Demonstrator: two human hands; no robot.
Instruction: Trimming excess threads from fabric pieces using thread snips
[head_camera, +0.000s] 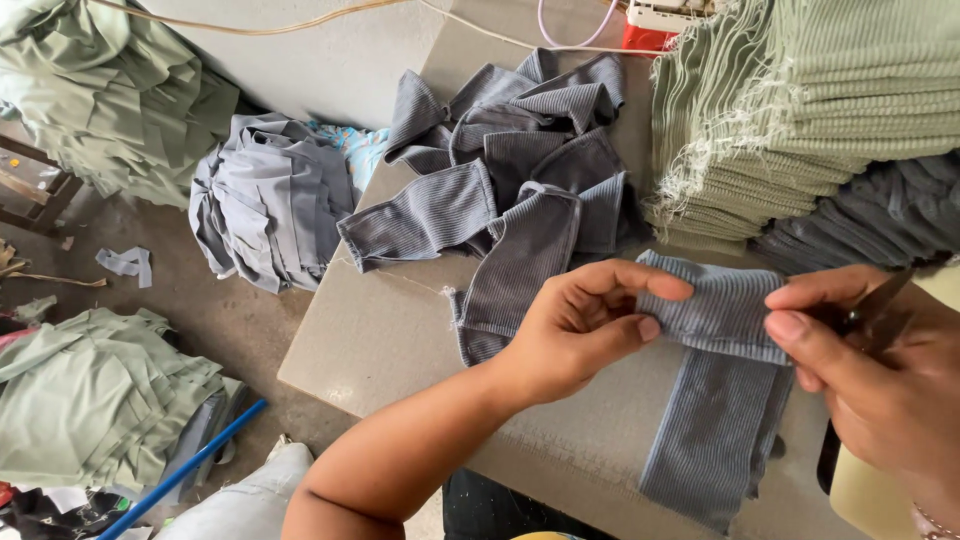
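A grey-blue ribbed fabric piece (716, 390) hangs folded over between my hands above the table. My left hand (580, 325) pinches its top left edge between thumb and fingers. My right hand (880, 375) grips the top right edge and also holds small dark scissors (872, 305), blades pointing up and away. The lower half of the piece drapes down onto the table (380, 330).
A heap of dark grey ribbed pieces (520, 170) lies farther back on the table. A tall stack of pale green ribbed fabric (790, 110) stands at right over a dark grey stack (880, 220). Grey (270, 200) and green fabric piles (100, 390) lie on the floor at left, beside a blue stick (185, 468).
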